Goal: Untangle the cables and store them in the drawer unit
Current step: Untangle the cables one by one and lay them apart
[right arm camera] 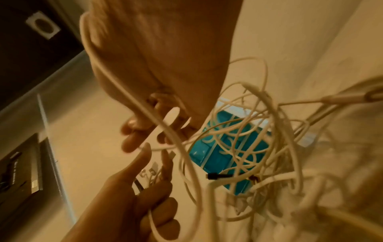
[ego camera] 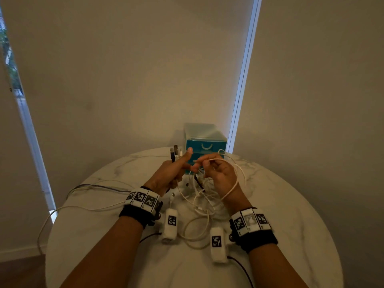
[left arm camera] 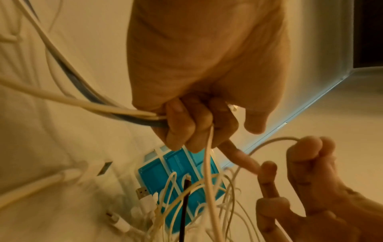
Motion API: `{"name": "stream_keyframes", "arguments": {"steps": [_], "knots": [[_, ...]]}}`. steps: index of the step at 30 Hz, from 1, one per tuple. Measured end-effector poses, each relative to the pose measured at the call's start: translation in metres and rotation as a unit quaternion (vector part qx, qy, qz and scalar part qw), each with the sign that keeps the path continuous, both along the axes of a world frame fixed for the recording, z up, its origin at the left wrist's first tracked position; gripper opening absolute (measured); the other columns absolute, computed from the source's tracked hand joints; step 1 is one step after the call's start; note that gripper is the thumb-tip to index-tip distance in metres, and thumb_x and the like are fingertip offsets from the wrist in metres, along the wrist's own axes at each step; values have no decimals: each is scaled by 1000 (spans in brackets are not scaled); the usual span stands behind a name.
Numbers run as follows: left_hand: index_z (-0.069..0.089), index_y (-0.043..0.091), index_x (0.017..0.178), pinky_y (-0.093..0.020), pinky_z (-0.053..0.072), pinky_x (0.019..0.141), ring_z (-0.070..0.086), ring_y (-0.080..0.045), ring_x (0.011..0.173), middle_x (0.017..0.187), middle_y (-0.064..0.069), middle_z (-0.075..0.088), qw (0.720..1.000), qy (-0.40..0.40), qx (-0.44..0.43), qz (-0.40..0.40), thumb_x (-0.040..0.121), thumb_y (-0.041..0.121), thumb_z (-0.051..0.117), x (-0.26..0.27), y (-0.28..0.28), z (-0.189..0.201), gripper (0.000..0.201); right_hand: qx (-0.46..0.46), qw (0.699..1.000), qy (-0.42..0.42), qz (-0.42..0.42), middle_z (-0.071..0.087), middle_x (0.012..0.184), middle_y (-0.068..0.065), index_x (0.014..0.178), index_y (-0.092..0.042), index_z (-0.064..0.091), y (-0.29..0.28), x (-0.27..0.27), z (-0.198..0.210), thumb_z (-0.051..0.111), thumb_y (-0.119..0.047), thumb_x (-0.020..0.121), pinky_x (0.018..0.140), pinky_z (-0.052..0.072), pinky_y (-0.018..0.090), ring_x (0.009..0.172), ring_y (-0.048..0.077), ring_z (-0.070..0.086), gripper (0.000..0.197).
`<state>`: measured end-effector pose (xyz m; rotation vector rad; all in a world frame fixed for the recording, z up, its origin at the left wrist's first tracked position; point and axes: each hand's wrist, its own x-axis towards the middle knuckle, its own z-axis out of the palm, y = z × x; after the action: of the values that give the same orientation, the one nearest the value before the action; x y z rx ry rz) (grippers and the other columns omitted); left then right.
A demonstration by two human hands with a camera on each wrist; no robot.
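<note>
1. Fingers of the left hand are curled round a bunch of cables, with the thumb and forefinger stretched out toward the other hand; in the left wrist view the curled fingers clamp white and blue-grey strands that run off to the left.
2. Fingers of the right hand are bent and pinch a thin white cable at its top; one loop of that cable hangs over the back of the hand near the wrist.
3. Both hands are raised above the round marble table, close together, their fingertips nearly meeting.
4. Nearest the person, both wrists carry black bands with white marker tags, and a white padded block hangs below each.
5. Between and under the hands lies the tangle of cables, mostly white with one black strand, partly lifted and partly resting on the table.
6. Several plug ends stick up out of the left fist.
7. From the left hand a white cable and a grey one trail across the table to its left edge.
8. Beyond the hands, at the table's far edge, stands the teal drawer unit; the one drawer front in plain view is closed.
9. Behind it hang pale roller blinds.
</note>
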<state>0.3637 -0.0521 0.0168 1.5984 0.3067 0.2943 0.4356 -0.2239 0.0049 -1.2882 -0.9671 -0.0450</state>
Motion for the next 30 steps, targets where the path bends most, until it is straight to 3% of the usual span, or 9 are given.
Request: {"name": "stream_keyframes", "arguments": {"steps": [4, 9, 13, 18, 20, 23, 26, 28, 30], "knots": [[62, 21, 68, -25, 24, 48, 30, -9, 50, 59, 4, 38, 999, 15, 32, -7, 90, 63, 73, 0, -2, -3, 48, -88, 994, -66, 21, 79, 94, 0, 107, -15, 68, 0, -6, -2, 54, -5, 107, 92, 58, 28, 98, 17, 75, 17], [75, 17, 80, -25, 23, 47, 30, -8, 49, 57, 8, 37, 999, -6, 49, -15, 97, 44, 72, 2, 3, -2, 32, -99, 991, -19, -90, 71, 115, 3, 126, -7, 59, -5, 14, -8, 64, 19, 90, 85, 56, 24, 98, 4, 72, 45], [75, 14, 89, -25, 22, 46, 28, -8, 48, 56, 8, 37, 998, -3, 49, -39, 99, 44, 70, 2, 1, -1, 32, -154, 968, -93, -176, 68, 117, -5, 105, -26, 69, -1, 21, -26, 73, 3, 94, 105, 50, 31, 115, 8, 63, 31], [75, 14, 85, -26, 20, 49, 28, -8, 51, 60, 6, 36, 998, -56, 33, -16, 101, 42, 68, 1, 3, 3, 32, -133, 973, -22, -189, 69, 124, 9, 101, -34, 69, 3, 24, -22, 69, -17, 99, 94, 60, 39, 105, 26, 72, 18], [74, 15, 82, -26, 18, 46, 26, -10, 52, 60, 6, 33, 996, -90, 7, 12, 101, 39, 69, 1, 8, 4, 30, -129, 965, 14, -229, 73, 112, 4, 94, -34, 74, 2, 37, -28, 69, -26, 96, 86, 63, 49, 94, 28, 74, 10], [73, 18, 82, -20, 19, 40, 26, -7, 50, 58, 8, 34, 977, -171, -101, 84, 102, 35, 67, -2, 24, 5, 27, -102, 948, 129, -273, 77, 81, 11, 90, -20, 74, -15, 46, -29, 66, -20, 87, 67, 64, 46, 73, 27, 75, 9], [73, 19, 90, -17, 24, 37, 28, -4, 46, 55, 11, 36, 946, -234, -180, 135, 104, 39, 66, -6, 38, 5, 25, -91, 930, 258, -244, 77, 86, 18, 102, -16, 69, -28, 38, -26, 59, -12, 95, 60, 58, 35, 66, 24, 71, 13], [75, 19, 95, -17, 24, 38, 27, -5, 48, 57, 11, 36, 943, -248, -176, 136, 104, 41, 65, -6, 36, 3, 26, -89, 936, 262, -217, 78, 88, 19, 111, -12, 73, -27, 38, -27, 56, -10, 98, 56, 57, 33, 63, 21, 71, 22], [77, 19, 100, -18, 22, 39, 25, -5, 49, 59, 10, 33, 949, -251, -153, 115, 104, 43, 64, -6, 30, 2, 27, -42, 936, 225, -266, 79, 100, 10, 110, -24, 76, -21, 35, -24, 57, -15, 90, 62, 61, 38, 73, 19, 74, 29]]}}
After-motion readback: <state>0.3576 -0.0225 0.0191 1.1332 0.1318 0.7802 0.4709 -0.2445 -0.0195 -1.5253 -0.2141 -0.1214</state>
